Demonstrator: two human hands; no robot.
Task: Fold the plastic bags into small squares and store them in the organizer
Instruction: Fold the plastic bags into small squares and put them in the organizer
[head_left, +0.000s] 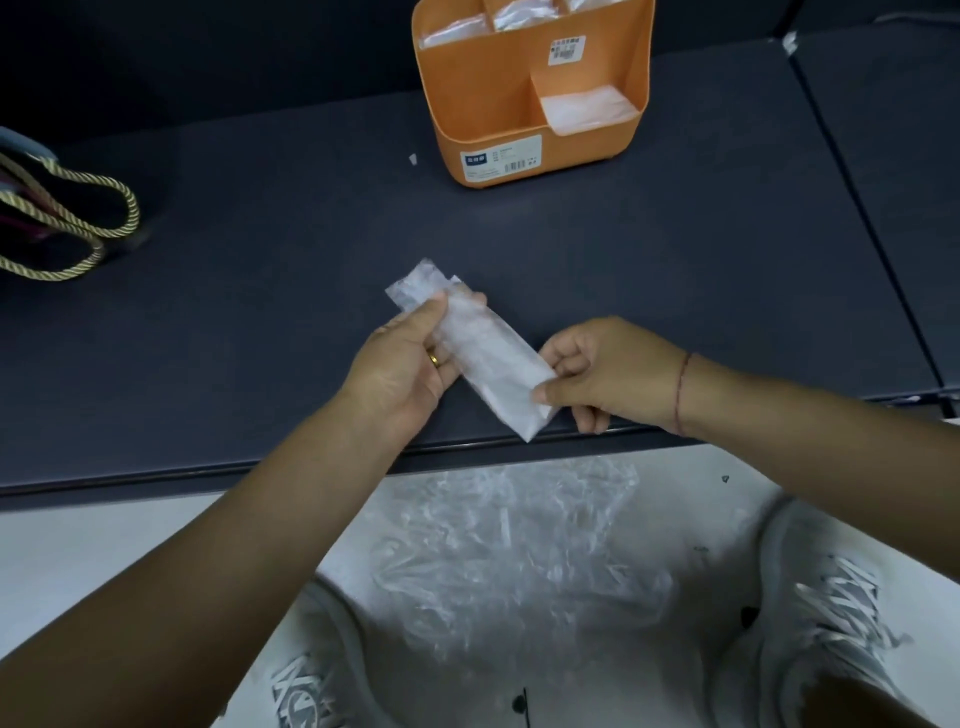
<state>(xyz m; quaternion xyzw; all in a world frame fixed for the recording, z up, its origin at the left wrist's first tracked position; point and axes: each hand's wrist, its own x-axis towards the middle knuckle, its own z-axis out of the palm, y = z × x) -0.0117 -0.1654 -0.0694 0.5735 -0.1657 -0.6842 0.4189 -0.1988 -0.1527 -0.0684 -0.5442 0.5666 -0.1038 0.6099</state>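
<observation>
Translucent bag strip (483, 358) spans my two hands: left hand (410, 358) grips its far end, right hand (602, 374) pinches the near end. I'd bring the ends together, align corners, crease hard. Organizer (519, 130) sits well beyond both hands.

The folded bag (483, 358) mid-frame is thin, cloudy see-through plastic, lightly crinkled. The loose bags (509, 561) at bottom centre are the same film, just way more crumpled and glinty. The organizer (519, 104) up top is smooth orange plastic with paper-looking stickers (501, 162). The tabletop (260, 234) is dark and totally matt. At left, the bag handles (67, 218) are twisted gold cord.
</observation>
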